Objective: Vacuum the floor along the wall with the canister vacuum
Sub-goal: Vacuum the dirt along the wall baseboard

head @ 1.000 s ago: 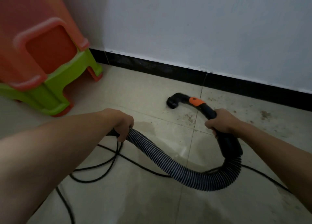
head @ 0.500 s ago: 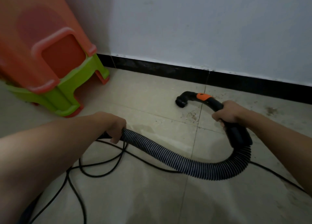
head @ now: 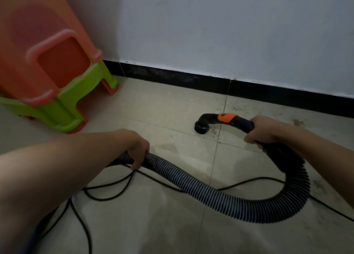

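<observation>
Stacked stools [head: 57, 77] blocking left corner

- flexible ribbed vacuum hose [head: 210, 194], between left hand [head: 137, 150] and right hand [head: 268, 131]: black, fine pale-grey stripes
- curved plastic wand [head: 241, 122], ahead of right hand: black, orange patch [head: 227, 117]
- stacked plastic stools [head: 63, 66], beyond left hand: orange over lime green
- floor tiles [head: 162, 110]: beige, brown specks
- skirting strip [head: 172, 77]: black
- wall [head: 229, 33]: white
</observation>
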The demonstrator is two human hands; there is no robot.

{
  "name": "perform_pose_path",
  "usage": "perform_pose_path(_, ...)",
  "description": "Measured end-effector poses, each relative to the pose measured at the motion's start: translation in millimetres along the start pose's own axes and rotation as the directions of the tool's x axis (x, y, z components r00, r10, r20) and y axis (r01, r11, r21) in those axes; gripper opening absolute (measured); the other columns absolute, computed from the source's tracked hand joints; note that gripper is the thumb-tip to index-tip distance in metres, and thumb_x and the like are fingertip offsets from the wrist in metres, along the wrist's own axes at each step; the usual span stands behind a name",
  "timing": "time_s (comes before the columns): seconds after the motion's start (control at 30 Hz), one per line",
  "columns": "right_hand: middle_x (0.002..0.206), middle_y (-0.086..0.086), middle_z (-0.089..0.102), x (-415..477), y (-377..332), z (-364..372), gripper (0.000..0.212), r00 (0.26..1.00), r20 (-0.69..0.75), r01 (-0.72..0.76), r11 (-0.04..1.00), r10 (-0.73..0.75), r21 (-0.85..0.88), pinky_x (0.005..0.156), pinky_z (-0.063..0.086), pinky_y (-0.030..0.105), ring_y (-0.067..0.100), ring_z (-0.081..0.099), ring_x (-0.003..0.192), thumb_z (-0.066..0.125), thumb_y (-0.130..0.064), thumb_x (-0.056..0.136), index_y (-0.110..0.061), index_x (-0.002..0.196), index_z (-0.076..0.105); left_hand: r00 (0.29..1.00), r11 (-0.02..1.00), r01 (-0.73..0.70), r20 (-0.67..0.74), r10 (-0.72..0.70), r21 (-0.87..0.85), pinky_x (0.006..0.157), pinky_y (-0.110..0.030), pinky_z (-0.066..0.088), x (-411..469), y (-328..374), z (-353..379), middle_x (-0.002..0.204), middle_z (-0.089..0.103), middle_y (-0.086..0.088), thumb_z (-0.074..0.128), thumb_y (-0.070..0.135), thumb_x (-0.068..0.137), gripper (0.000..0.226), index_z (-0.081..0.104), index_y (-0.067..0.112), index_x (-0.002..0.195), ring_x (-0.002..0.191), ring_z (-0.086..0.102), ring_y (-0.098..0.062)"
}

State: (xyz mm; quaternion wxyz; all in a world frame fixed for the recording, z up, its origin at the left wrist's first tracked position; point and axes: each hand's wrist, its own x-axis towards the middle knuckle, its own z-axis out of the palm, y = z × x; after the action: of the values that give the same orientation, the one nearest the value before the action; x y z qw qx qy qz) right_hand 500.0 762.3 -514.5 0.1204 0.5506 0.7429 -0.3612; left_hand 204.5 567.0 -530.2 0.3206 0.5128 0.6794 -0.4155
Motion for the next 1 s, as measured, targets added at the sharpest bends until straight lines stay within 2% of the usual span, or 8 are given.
perform_pose_path(0.1, 0.068, 0.014, 0.068, -5, -5, -1, 0.031, 0.998, 0.058, 0.020, 1.000, -0.018, -0.024, 0.046, 0.052, 0.027, 0.018, 0.061, 0.041, 0.071, -0.006, 0.072, -0.010, 0.098, 0.055, 0.999, 0.999, -0.008, 0.036, 0.006, 0.038, 0.080, -0.035, 0.051, -3, 4, -1, 0.107, 0.068, -0.008, 0.081, 0.017, 0.068, 0.047, 0.067, 0.011, 0.113, 0.100, 0.065, -0.027)
perform_pose_path(0.2, 0.071, 0.014, 0.067, -9, -5, 8, 0.030, 0.999, 0.033, 0.024, 1.000, -0.023, -0.012, 0.045, 0.051, 0.026, 0.016, 0.060, 0.041, 0.072, -0.007, 0.074, -0.011, 0.098, 0.054, 0.999, 0.999, 0.008, 0.041, -0.010, 0.044, 0.076, -0.032, 0.049, -7, 2, -5, 0.100, 0.064, -0.005, 0.080, 0.016, 0.069, 0.047, 0.067, 0.010, 0.114, 0.090, 0.061, -0.023)
perform_pose_path(0.33, 0.068, 0.013, 0.065, -14, -15, 37, 0.027, 0.987, 0.121, 0.109, 0.994, -0.108, -0.002, 0.045, 0.051, 0.028, 0.018, 0.060, 0.042, 0.069, -0.007, 0.071, -0.009, 0.095, 0.056, 0.998, 0.995, 0.027, 0.059, -0.033, 0.094, 0.071, -0.029, 0.044, -12, 5, -3, 0.101, 0.062, -0.005, 0.079, 0.016, 0.071, 0.049, 0.066, 0.008, 0.118, 0.088, 0.058, -0.021)
perform_pose_path(0.5, 0.083, 0.013, 0.065, -4, -19, 55, 0.028, 0.989, -0.070, 0.129, 0.991, -0.130, -0.016, 0.044, 0.048, 0.026, 0.019, 0.065, 0.049, 0.067, -0.014, 0.078, -0.013, 0.102, 0.053, 0.994, 0.978, 0.100, 0.032, -0.108, 0.182, 0.071, -0.029, 0.042, -24, -3, 3, 0.110, 0.063, -0.008, 0.078, 0.017, 0.075, 0.049, 0.063, 0.005, 0.121, 0.089, 0.055, -0.019)
perform_pose_path(0.57, 0.081, 0.012, 0.065, -3, -23, 63, 0.030, 0.986, -0.074, 0.150, 0.989, -0.149, 0.014, 0.042, 0.047, 0.025, 0.018, 0.064, 0.047, 0.068, -0.014, 0.078, -0.013, 0.104, 0.053, 0.989, 0.976, 0.128, 0.044, -0.138, 0.179, 0.073, -0.029, 0.042, -28, -11, 8, 0.111, 0.061, -0.007, 0.077, 0.018, 0.076, 0.050, 0.062, 0.005, 0.122, 0.092, 0.054, -0.018)
perform_pose_path(0.73, 0.068, 0.015, 0.065, -9, -31, 76, 0.027, 0.970, 0.134, 0.201, 0.979, -0.204, 0.033, 0.046, 0.053, 0.031, 0.022, 0.059, 0.044, 0.066, -0.010, 0.074, -0.011, 0.098, 0.053, 0.992, 0.983, 0.092, 0.067, -0.104, 0.156, 0.072, -0.029, 0.042, -27, -11, 18, 0.105, 0.059, -0.003, 0.077, 0.018, 0.075, 0.049, 0.063, 0.007, 0.120, 0.090, 0.054, -0.018)
perform_pose_path(0.83, 0.066, 0.014, 0.064, -8, -24, 44, 0.023, 0.977, 0.123, 0.177, 0.984, -0.174, -0.016, 0.044, 0.051, 0.027, 0.019, 0.058, 0.042, 0.068, -0.006, 0.076, -0.009, 0.096, 0.057, 0.999, 0.996, 0.022, 0.025, -0.024, 0.091, 0.071, -0.030, 0.044, -21, -5, 25, 0.100, 0.061, -0.003, 0.078, 0.016, 0.072, 0.045, 0.066, 0.010, 0.115, 0.087, 0.057, -0.021)
perform_pose_path(1.0, 0.062, 0.010, 0.065, -22, -8, 19, 0.025, 0.955, 0.263, 0.182, 0.973, -0.139, -0.146, 0.050, 0.052, 0.029, 0.019, 0.059, 0.045, 0.069, -0.006, 0.075, -0.018, 0.094, 0.058, 0.997, 0.995, -0.056, 0.066, 0.050, 0.078, 0.081, -0.037, 0.051, -11, 11, 33, 0.110, 0.066, -0.009, 0.076, 0.014, 0.074, 0.044, 0.064, 0.011, 0.116, 0.104, 0.064, -0.027)
